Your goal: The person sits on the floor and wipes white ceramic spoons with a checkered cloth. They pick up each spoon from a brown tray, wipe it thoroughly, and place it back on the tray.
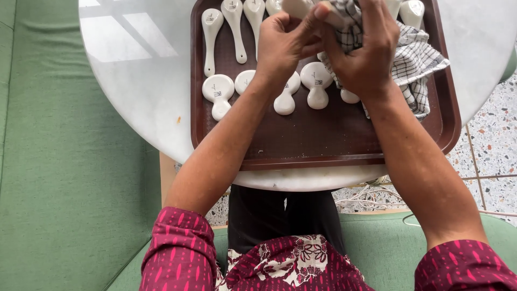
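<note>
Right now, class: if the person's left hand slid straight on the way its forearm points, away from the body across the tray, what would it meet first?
The left hand already grips a white ceramic spoon. Straight beyond lie the upside-down white spoons at the brown tray's far end, probably met first; depth is unclear.

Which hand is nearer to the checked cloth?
Right. The right hand is wrapped in the checked cloth; the left hand is beside it, gripping a white spoon.
</note>
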